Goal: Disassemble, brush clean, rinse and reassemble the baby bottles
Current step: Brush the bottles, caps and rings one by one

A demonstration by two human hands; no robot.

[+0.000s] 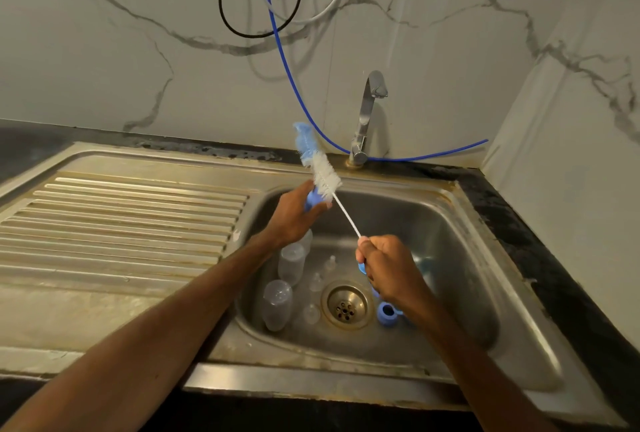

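**Right hand** point(388, 269): fingers curled tight round the blue handle end of the bottle brush point(325, 177). The white wire stem runs up and leftward out of the fist to the white bristles and the blue tip.

**Left hand** point(294, 217): fingers wrapped about a blue screw ring point(311, 199). The bristles lie against the ring, but whether the stem passes through it cannot be told.

**Position:** both hands are held over the sink basin point(433, 224). The right hand is just above the drain point(346, 305), and the left is above and to the drain's left.

**Basin contents:**
- The far bottle body point(292, 262) and the near bottle body point(277, 303), both clear, rest left of the drain.
- Three clear teats point(316, 282) stand between them and the drain.
- A second blue ring point(388, 314) lies just right of the drain.

**Tap** point(367, 116): rises beyond the drain, at the basin's far rim.
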